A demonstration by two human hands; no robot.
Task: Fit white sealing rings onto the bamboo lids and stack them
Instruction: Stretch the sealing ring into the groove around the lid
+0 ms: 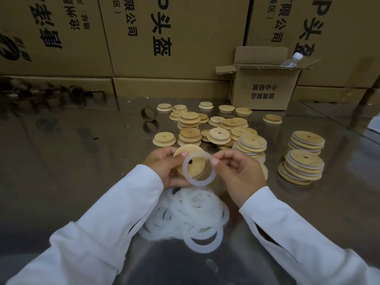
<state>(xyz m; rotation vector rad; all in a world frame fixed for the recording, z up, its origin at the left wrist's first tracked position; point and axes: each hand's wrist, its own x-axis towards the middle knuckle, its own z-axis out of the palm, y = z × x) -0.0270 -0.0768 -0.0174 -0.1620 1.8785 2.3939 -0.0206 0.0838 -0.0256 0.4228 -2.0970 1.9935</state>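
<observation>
Gripping a lid (190, 150) in the left hand (164, 167), with the thumb on its face and fingers curled behind its edge, above the near middle of the counter (82, 151). Pinching a ring (198, 183) between thumb and forefinger of the right hand (240, 171), at the ring's upper right, with the other fingers loosely curled. Holding that ring tilted in front of the lid's face, with the upper left close by the left thumb tip and the lower arc hanging past the lid's rim; not seated round the lid. Showing the lid's small hole through the ring's opening.

Just below both hands, on the counter: a pile (193, 212) of white rings, touching the left sleeve (115, 212). Beyond the hands: bare lids (218, 134), some scattered singly, some in short heaps. To the right: leaning stacks (302, 165) of lids with white edges between the layers, one just behind the right hand.

Farther back: an open box (265, 89) with a bottle (292, 59) sticking out of it. Left of the bare lids: a brown cardboard hoop (148, 113) standing on edge. Along the back: printed cartons (164, 38), walling the counter.
</observation>
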